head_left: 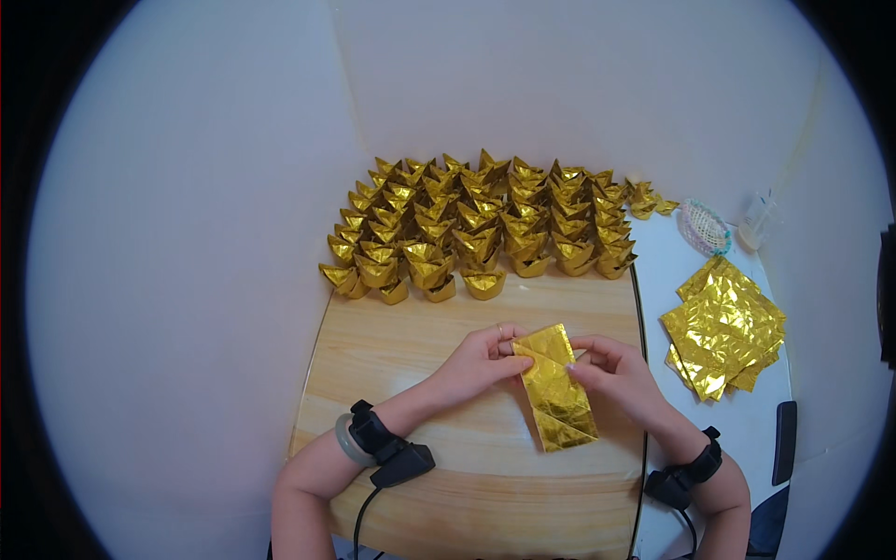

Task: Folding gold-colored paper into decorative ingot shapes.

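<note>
One folded gold paper (pixel 560 397) is pinched in my left hand (pixel 478 362) and, fingers partly hidden, apparently my right hand (pixel 626 381).

Oval woven basket (pixel 707 227), clear cup (pixel 759 222) beside it, white tabletop (pixel 659 275), wood-grain tabletop (pixel 411 350), walls (pixel 187 280)

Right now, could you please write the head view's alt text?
Left hand and right hand hold a folded gold sheet above a tan table. Boat-shaped gold pieces stand in rows beyond; stacked gold sheets lie at right.
</note>
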Tool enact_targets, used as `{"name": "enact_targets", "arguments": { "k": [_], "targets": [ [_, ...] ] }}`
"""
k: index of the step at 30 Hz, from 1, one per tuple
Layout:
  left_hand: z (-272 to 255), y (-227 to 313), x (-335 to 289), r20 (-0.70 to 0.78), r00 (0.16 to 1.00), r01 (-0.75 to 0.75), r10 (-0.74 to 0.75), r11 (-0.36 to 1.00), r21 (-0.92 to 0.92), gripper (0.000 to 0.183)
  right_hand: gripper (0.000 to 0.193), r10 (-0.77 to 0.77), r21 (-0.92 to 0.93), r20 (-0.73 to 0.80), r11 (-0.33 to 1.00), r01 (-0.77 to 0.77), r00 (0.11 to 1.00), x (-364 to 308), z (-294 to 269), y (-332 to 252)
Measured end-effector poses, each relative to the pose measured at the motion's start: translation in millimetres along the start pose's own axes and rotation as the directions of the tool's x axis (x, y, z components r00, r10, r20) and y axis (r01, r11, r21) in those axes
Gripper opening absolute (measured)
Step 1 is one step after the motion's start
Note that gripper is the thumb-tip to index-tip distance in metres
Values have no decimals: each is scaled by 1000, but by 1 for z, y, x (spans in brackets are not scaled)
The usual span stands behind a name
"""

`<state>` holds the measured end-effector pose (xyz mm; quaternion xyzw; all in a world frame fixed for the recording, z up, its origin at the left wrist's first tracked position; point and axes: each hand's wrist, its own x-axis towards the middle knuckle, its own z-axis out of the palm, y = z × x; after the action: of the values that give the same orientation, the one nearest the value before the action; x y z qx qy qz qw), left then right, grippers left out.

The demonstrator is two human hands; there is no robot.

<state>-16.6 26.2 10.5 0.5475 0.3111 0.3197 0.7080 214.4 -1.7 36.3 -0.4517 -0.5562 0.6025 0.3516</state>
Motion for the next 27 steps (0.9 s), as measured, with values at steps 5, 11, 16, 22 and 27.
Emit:
{"name": "enact_targets", "arguments": {
  "k": [5, 11, 16, 22, 27],
  "targets": [
    [-4, -1, 2, -81, 994, 58, -67, 991, -117, 32, 44, 157, 49, 149, 985, -166, 976, 2, -2, -3],
    [-10, -10, 7, 133, 991, 4, -32, 979, 206, 38, 47, -11, 36, 153, 999, 5, 988, 1, 0, 4],
    [3, -7, 2, -108, 951, -220, 290, 879, 424, 38, 44, -34, -42, 93, 998, 38, 995, 3, -2, 14],
    [6, -3, -1, 156, 851, -325, 501, 270, 906, 33, 35, -36, -203, 11, 979, 37, 999, 2, -1, 21],
    [-7, -11, -3, 243, 866, -327, 437, 128, 936, 20, 27, -345, -686, 178, 628, 368, 922, 2, -4, 10]
  ]
}}
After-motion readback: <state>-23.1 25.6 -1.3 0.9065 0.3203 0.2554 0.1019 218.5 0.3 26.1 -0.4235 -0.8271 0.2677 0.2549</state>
